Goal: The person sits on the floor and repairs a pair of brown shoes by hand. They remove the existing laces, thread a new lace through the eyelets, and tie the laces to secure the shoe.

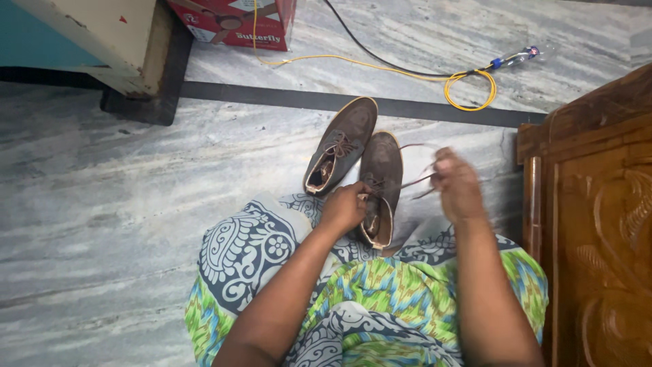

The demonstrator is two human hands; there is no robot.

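Brown shoe (380, 187) — left hand (345, 207) on it, right hand (456, 183) raised with lace (415, 182)

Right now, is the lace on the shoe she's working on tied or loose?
Loose. The right hand pulls the lace out sideways from the right shoe, while the left hand holds its eyelets.

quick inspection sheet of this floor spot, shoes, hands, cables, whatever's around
surface: grey veined stone floor with a dark strip
job's things: two brown lace-up shoes; right shoe being laced, left shoe beside it, touching
clutter: red carton
grippers: left hand on the right shoe's opening; right hand pulling the lace, blurred
cables: yellow cable looped, black cable
surroundings: carved wooden furniture, cream cabinet base, patterned garment
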